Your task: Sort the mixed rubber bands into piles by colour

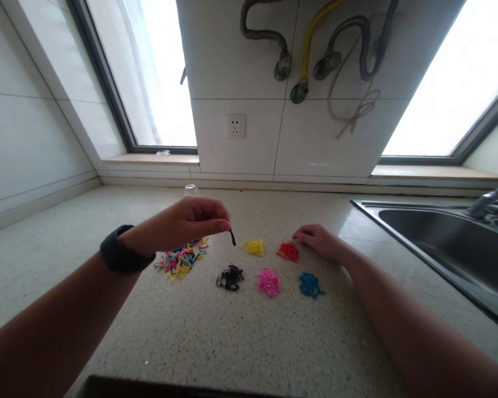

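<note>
Between the thumb and fingers of my left hand (205, 216) hangs a small black rubber band (233, 237), held above the counter. Below it lies a pile of black rubber bands (231, 278). Partly hidden behind my left hand and wrist is a mixed heap of coloured rubber bands (182, 260). Single-colour piles of yellow bands (254, 247), red bands (288, 252), pink bands (269, 282) and blue bands (310, 284) lie to the right. My right hand (317, 240) rests on the counter beside the red pile, fingers loosely extended, with nothing visible in it.
The speckled counter (216, 342) runs back to a tiled wall. A clear plastic cup (190, 190) stands behind my left hand. On the right is a metal sink (423, 243) with a faucet (492, 202). Hoses and a socket (235, 126) are on the wall.
</note>
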The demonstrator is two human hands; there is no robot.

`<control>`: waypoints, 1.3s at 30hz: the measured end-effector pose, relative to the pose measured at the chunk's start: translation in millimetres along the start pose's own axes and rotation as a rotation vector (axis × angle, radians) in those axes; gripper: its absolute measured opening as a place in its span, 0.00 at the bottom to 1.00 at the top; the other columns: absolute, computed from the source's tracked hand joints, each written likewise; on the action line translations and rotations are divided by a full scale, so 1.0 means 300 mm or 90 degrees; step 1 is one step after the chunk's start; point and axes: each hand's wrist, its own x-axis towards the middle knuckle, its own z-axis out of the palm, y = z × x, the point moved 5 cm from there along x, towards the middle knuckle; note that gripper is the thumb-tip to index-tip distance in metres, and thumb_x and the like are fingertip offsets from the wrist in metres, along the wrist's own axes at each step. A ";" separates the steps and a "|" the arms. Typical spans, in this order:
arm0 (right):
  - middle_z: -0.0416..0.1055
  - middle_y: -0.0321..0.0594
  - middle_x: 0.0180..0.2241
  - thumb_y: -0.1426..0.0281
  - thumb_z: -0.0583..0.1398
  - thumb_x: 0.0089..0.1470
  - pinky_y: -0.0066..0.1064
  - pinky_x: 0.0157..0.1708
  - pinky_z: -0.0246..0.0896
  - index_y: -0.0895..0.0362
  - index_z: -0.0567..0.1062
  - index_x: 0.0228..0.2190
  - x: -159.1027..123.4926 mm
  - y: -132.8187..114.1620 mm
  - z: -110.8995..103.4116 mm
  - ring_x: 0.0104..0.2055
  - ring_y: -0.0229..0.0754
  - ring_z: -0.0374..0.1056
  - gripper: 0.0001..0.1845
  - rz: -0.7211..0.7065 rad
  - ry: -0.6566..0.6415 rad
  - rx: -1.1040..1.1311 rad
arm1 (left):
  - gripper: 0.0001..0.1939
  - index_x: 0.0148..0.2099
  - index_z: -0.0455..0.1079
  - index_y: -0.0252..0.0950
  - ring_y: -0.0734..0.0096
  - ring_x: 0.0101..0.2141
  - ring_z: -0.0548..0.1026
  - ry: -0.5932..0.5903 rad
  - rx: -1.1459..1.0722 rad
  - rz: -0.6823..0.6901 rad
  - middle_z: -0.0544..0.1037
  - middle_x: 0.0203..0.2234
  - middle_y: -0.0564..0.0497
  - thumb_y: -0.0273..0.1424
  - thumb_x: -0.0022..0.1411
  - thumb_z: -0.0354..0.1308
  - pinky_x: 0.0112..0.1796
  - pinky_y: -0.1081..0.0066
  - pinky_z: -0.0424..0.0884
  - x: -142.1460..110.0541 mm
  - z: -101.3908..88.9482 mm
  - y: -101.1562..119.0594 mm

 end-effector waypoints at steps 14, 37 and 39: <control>0.72 0.39 0.26 0.58 0.57 0.55 0.30 0.27 0.55 0.59 0.80 0.35 -0.004 -0.012 -0.001 0.25 0.37 0.61 0.19 -0.007 -0.004 0.001 | 0.12 0.36 0.70 0.33 0.80 0.25 0.61 -0.032 0.020 0.008 0.67 0.24 0.56 0.38 0.66 0.57 0.26 0.76 0.59 0.009 0.017 -0.017; 0.75 0.40 0.28 0.56 0.57 0.56 0.32 0.31 0.57 0.57 0.81 0.35 0.001 -0.004 0.001 0.29 0.40 0.65 0.19 -0.025 -0.010 -0.014 | 0.14 0.37 0.68 0.34 0.79 0.24 0.58 -0.031 -0.006 -0.002 0.62 0.23 0.56 0.41 0.68 0.54 0.24 0.76 0.59 0.011 0.034 -0.032; 0.74 0.40 0.28 0.56 0.57 0.56 0.32 0.31 0.57 0.57 0.80 0.35 -0.001 -0.009 0.000 0.29 0.40 0.65 0.20 -0.028 -0.012 -0.012 | 0.13 0.37 0.69 0.34 0.79 0.25 0.59 -0.036 0.013 0.012 0.64 0.24 0.55 0.39 0.68 0.55 0.25 0.76 0.60 0.013 0.038 -0.024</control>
